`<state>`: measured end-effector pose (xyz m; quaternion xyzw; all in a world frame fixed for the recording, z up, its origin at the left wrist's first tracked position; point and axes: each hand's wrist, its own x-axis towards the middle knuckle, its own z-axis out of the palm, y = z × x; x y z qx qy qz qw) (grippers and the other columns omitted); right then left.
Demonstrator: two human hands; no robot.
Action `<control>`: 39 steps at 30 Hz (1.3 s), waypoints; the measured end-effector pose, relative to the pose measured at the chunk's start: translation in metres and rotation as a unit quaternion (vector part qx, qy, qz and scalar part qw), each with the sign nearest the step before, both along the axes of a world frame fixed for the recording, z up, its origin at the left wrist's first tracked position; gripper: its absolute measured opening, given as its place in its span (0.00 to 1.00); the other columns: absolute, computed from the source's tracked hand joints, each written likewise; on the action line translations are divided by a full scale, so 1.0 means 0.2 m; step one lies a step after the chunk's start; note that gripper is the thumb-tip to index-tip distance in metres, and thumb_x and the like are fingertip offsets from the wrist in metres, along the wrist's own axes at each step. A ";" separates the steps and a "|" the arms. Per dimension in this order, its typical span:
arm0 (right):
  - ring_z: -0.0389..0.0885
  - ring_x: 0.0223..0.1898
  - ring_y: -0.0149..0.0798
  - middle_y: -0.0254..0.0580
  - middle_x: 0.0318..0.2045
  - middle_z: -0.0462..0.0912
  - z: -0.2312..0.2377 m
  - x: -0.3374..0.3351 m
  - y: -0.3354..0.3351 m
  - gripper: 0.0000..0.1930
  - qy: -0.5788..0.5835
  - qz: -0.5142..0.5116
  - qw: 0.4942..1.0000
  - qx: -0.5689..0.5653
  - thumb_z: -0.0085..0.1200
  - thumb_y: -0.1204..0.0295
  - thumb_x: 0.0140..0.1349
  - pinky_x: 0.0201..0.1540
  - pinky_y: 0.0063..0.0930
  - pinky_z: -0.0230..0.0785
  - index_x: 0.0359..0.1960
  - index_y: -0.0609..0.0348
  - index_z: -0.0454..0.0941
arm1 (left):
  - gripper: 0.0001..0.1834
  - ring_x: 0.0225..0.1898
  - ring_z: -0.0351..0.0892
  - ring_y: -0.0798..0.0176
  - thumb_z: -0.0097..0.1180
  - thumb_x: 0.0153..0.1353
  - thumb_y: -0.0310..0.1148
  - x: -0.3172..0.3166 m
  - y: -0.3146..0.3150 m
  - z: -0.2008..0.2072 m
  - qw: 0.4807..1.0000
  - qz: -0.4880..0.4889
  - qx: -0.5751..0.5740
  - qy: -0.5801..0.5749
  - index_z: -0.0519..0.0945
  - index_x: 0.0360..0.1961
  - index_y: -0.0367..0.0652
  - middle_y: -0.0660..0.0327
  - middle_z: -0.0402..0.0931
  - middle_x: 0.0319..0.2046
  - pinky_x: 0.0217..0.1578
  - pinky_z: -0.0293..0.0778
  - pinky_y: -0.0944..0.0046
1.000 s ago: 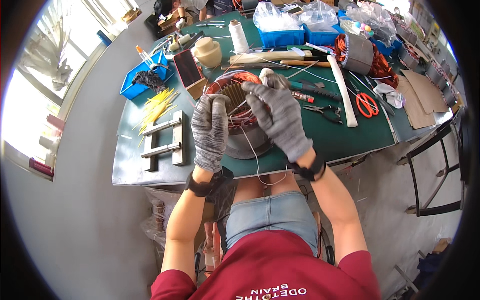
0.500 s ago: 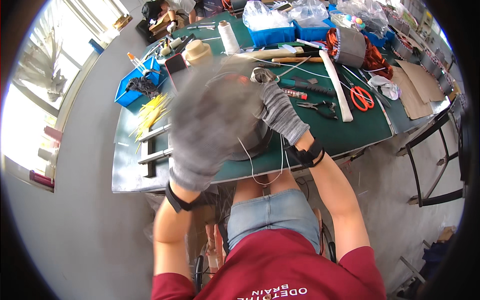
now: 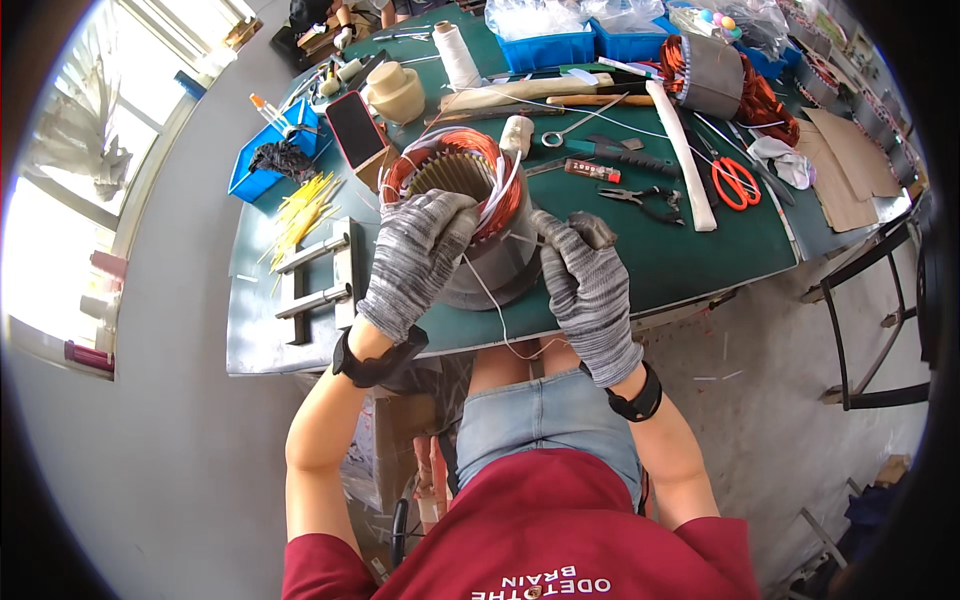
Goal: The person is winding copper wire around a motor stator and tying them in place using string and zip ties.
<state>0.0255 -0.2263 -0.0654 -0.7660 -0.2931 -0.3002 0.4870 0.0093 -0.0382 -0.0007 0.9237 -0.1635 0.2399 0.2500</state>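
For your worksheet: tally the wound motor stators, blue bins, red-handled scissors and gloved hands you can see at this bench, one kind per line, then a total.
Motor stators: 2
Blue bins: 3
Red-handled scissors: 1
Gloved hands: 2
Total: 8

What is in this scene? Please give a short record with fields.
place: green table
left hand: gloved, on the stator rim, fingers over the copper coils
right hand: gloved, beside the stator, pinching a white cord
cord: runs from the stator down over the table edge
near: scissors, pliers, yellow strips, blue bin
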 end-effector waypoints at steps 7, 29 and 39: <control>0.76 0.29 0.46 0.42 0.32 0.76 0.03 -0.05 0.06 0.16 0.025 0.043 0.995 0.088 0.53 0.81 0.50 0.32 0.36 0.71 0.42 0.52 0.74 | 0.09 0.25 0.76 0.57 0.46 0.62 0.31 0.02 0.08 0.04 0.993 -0.040 0.068 0.086 0.77 0.38 0.41 0.53 0.74 0.22 0.30 0.71 0.61; 0.70 0.21 0.29 0.35 0.24 0.72 -0.05 -0.28 0.09 0.09 0.316 0.171 0.917 0.173 0.56 0.79 0.56 0.26 0.19 0.65 0.29 0.57 0.66 | 0.14 0.39 0.77 0.51 0.47 0.62 0.35 0.06 0.16 0.04 0.980 -0.071 0.095 0.158 0.76 0.44 0.39 0.51 0.77 0.34 0.41 0.73 0.58; 0.75 0.26 0.42 0.44 0.29 0.75 -0.16 -0.03 0.13 0.07 -0.096 -0.062 0.979 0.167 0.54 0.80 0.55 0.28 0.28 0.69 0.32 0.56 0.69 | 0.10 0.31 0.76 0.49 0.54 0.56 0.37 0.08 0.10 0.08 0.981 -0.076 0.177 -0.021 0.78 0.33 0.42 0.55 0.76 0.23 0.37 0.70 0.54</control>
